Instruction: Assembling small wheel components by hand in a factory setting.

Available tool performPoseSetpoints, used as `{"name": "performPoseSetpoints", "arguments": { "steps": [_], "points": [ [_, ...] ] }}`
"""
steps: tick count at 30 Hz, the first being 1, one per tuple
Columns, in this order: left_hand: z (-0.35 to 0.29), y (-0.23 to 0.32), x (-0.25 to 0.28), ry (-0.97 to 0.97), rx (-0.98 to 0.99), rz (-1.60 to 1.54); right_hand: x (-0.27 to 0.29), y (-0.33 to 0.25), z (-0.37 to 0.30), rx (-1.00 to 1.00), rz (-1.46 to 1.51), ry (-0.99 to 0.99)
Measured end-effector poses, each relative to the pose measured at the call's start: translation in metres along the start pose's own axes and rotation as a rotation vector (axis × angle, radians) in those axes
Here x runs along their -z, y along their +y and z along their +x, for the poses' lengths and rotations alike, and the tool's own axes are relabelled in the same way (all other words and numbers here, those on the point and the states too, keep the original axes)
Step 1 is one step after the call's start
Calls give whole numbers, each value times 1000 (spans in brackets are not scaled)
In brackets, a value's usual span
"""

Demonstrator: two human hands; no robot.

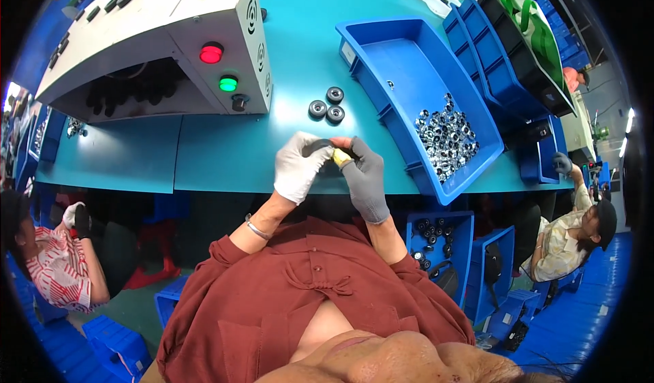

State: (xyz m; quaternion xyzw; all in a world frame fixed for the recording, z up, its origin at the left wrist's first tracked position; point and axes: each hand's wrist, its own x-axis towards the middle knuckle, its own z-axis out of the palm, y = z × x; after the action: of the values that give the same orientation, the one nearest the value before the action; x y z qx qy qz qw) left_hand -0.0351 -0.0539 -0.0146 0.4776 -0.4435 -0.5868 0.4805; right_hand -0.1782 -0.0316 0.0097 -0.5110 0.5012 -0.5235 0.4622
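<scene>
My left hand (296, 167), in a white glove, is closed with its thumb and fingers on a small black rubber tyre (316, 147). Opposite it, my right hand (366, 182) wears a grey glove with a bare fingertip showing, and its fingers pinch at the same tyre. Something yellow (341, 157) covers the right thumb tip; whether it is a wrap or a held piece is unclear. Both hands meet just above the bench's front edge. Beyond them, three small black wheels (334, 114) with shiny centres lie together on the green bench (300, 49).
At left stands a white machine (225, 39) with red and green buttons, a dark opening and black tyres on top. A blue tray (381, 103) at right holds many shiny hubs (446, 138). Below the bench, a blue bin (439, 240) contains black wheels. Co-workers sit on both sides.
</scene>
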Motion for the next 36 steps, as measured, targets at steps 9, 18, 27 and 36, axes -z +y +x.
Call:
{"name": "performPoseSetpoints", "arguments": {
  "steps": [9, 18, 27, 36],
  "points": [
    [2, -6, 14, -105, 180, -461, 8, 4, 6, -22, 92, -56],
    [-3, 3, 5, -91, 79, -102, -5, 3, 2, -84, 139, -38],
    [-7, 7, 7, -70, 55, -106, -2, 3, -3, 63, 10, 9],
    [-8, -4, -2, 98, -10, -93, -17, 17, -14, 189, -230, 136]
  ]
}}
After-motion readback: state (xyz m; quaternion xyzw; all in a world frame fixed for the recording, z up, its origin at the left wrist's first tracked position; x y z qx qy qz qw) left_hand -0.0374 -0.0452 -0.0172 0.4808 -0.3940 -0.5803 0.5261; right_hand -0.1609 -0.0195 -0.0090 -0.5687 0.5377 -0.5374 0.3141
